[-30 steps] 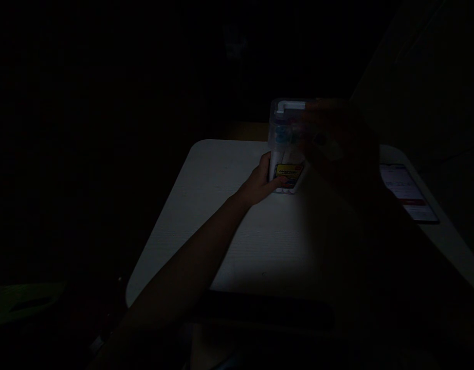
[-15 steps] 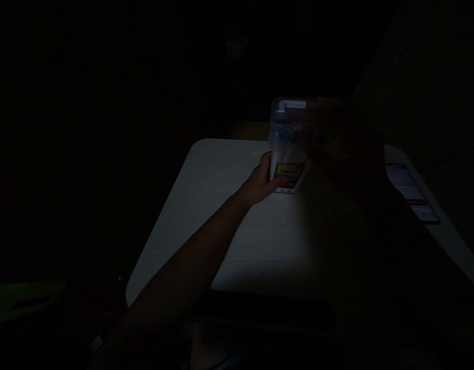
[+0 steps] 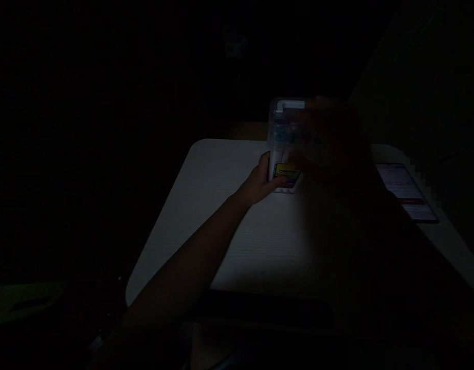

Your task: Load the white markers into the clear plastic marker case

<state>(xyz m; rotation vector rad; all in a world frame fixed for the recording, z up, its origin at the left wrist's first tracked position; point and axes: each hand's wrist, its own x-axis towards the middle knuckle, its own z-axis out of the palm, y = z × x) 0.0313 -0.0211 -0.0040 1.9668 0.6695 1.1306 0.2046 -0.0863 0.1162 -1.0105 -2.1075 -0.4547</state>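
- Head view: it is very dark here, with only the pale worktop [image 3: 237, 231] catching light in the middle of the picture.
- A clear plastic box [image 3: 284, 146] is standing upright at the far middle of the worktop, with a white handle across its top and a yellow label low on its near face.
- White stick-like things and something blue are showing through the box wall; what they are I cannot tell.
- The left hand [image 3: 262, 180] is reaching in from the lower left and wrapping around the base of the box, thumb lying across the yellow label, grip clamped on the box.
- The right hand [image 3: 329, 149] is sitting in deep shadow at the right side of the box, up near its upper half, overlapping it; whether its grip is closed on the box or merely against it I cannot tell.
- A phone [image 3: 404, 191] is lying flat near the right edge of the worktop, screen glowing, well apart from the box.
- Everything around the worktop is too dark to make out.
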